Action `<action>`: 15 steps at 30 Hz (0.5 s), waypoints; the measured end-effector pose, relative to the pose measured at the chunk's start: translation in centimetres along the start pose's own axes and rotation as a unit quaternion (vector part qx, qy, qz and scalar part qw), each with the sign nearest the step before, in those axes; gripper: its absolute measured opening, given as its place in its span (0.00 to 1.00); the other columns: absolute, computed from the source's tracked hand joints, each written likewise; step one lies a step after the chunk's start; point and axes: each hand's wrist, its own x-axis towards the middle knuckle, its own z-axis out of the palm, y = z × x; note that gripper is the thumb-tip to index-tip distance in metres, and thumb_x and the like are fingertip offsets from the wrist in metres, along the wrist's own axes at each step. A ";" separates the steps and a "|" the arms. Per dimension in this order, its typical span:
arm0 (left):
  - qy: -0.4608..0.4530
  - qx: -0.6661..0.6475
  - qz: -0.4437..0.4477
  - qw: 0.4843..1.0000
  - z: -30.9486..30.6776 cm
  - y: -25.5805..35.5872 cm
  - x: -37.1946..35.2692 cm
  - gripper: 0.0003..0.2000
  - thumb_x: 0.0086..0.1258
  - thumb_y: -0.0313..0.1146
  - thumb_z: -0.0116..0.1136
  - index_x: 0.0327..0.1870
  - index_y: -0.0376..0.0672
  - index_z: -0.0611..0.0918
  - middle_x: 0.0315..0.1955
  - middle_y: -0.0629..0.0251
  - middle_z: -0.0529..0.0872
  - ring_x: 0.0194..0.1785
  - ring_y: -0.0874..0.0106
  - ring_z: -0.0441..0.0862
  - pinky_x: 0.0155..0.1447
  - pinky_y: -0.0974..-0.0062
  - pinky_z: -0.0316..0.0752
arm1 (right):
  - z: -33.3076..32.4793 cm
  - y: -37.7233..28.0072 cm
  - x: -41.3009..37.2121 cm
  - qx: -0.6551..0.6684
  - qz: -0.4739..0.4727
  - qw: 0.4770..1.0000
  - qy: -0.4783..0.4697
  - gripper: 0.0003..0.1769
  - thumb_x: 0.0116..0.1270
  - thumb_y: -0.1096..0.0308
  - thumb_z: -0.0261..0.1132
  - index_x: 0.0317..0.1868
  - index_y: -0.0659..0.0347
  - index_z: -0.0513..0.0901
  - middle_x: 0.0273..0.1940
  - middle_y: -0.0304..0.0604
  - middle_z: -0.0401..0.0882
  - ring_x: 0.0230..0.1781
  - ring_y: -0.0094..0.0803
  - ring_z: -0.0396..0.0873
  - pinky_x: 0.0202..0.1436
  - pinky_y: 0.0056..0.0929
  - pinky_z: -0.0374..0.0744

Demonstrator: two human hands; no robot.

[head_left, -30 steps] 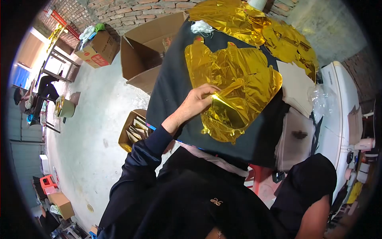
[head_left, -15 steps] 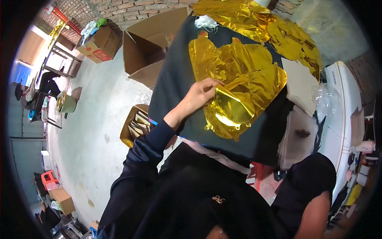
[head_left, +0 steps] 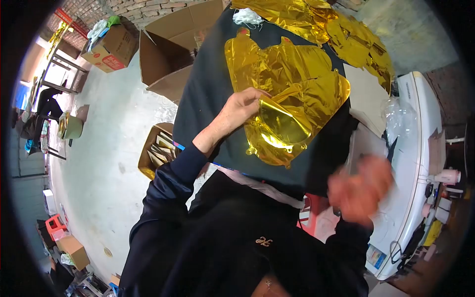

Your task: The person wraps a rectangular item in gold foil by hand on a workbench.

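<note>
A flat, wrinkled gold foil balloon (head_left: 302, 69) lies on the dark cloth-covered table (head_left: 198, 94) in front of me. My left hand (head_left: 240, 110) is closed in a pinch on its lower left part, where a smooth, shiny flap is folded over. Over the right side of the table, my right hand (head_left: 361, 188) is smeared by motion and apart from the foil. Its fingers cannot be made out. Partly behind it lies a stack of clear plastic sheets (head_left: 368, 143).
More gold foil (head_left: 292, 20) and a white string bundle (head_left: 247, 18) lie at the table's far end. Beige card (head_left: 366, 94) rests at the right edge, beside a white appliance (head_left: 420, 123). On the floor at left stand an open carton (head_left: 166, 64) and a smaller box (head_left: 148, 163).
My right hand has come up from the lower right to over the table's right side. My left hand keeps its pinch on the foil. The whole view has shifted slightly.
</note>
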 end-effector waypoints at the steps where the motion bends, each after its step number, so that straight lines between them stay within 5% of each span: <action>1: -0.004 0.004 -0.008 1.000 0.0 0.3 0.1 0.11 0.83 0.30 0.54 0.58 0.36 0.84 0.49 0.74 0.86 0.48 0.86 0.80 0.53 0.85 0.75 | 2.3 1.6 -1.3 -0.055 0.031 0.991 -0.114 0.15 0.60 0.74 0.72 0.47 0.57 0.83 0.57 0.47 0.82 0.61 0.47 0.77 0.64 0.52 0.75; 2: -0.008 -0.028 -0.026 0.999 0.0 0.5 0.0 0.12 0.83 0.29 0.54 0.58 0.36 0.84 0.49 0.74 0.87 0.48 0.86 0.80 0.53 0.85 0.75 | 4.2 3.0 -2.7 -0.101 0.035 0.972 -0.208 0.26 0.58 0.77 0.72 0.58 0.53 0.80 0.65 0.47 0.76 0.68 0.48 0.72 0.67 0.49 0.73; 4: -0.015 -0.095 -0.061 0.994 0.0 0.9 -0.2 0.12 0.82 0.29 0.54 0.59 0.37 0.84 0.48 0.73 0.87 0.46 0.87 0.80 0.51 0.86 0.75 | 6.5 5.8 -5.6 -0.099 -0.011 0.975 -0.198 0.39 0.59 0.80 0.71 0.71 0.48 0.69 0.69 0.46 0.71 0.71 0.48 0.71 0.69 0.46 0.72; 11: -0.008 -0.133 -0.080 0.988 0.1 1.4 0.1 0.13 0.81 0.28 0.53 0.61 0.37 0.83 0.48 0.72 0.88 0.46 0.85 0.82 0.52 0.85 0.77 | 9.8 6.1 -6.2 0.038 0.043 0.984 -0.166 0.39 0.51 0.84 0.70 0.67 0.57 0.72 0.65 0.47 0.77 0.67 0.44 0.78 0.69 0.44 0.71; 15: -0.015 -0.106 -0.100 0.989 0.0 2.6 0.0 0.13 0.81 0.28 0.53 0.61 0.37 0.84 0.50 0.71 0.88 0.51 0.83 0.83 0.58 0.82 0.77 | 11.4 5.6 -5.4 0.086 0.012 0.993 -0.079 0.33 0.59 0.81 0.67 0.67 0.57 0.73 0.63 0.46 0.79 0.64 0.41 0.80 0.68 0.42 0.71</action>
